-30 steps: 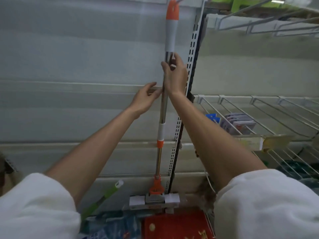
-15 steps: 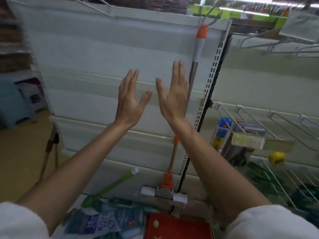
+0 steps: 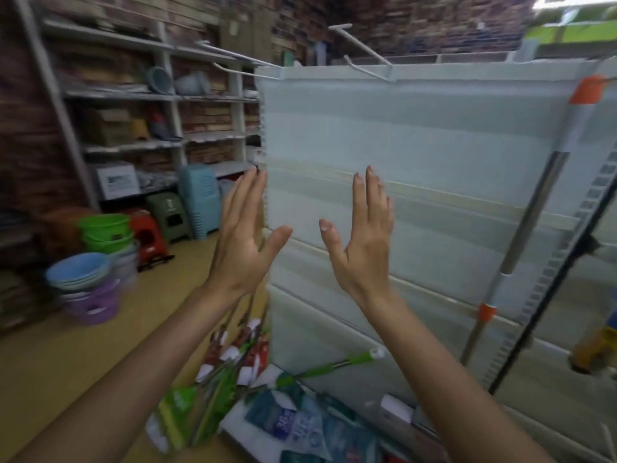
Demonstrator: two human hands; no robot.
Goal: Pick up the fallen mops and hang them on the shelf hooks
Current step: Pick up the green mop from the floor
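Both hands are raised in front of the pale shelf panel point(image 3: 417, 135). The left hand point(image 3: 243, 235) and right hand point(image 3: 364, 242) are spread wide with straight fingers, palms turned toward each other, and hold nothing. They touch neither mop.

The orange mop point(image 3: 534, 212) hangs along the right of the frame, its pole running down beside the slotted upright and its orange cap at the panel's top edge. The hook there is too blurred to make out, but the pole hangs free of any hand, so it looks hung.

The green mop point(image 3: 334, 365) lies slanted at lower centre. Its white-tipped end rests against the foot of the panel and its head is lost among the packets point(image 3: 293, 422), which suits a mop that has fallen.

Two bare hooks point(image 3: 364, 45) jut from the panel's top at upper centre, high enough for a long pole to hang clear. The green mop is probably next. Buckets point(image 3: 103, 228) stand at left.
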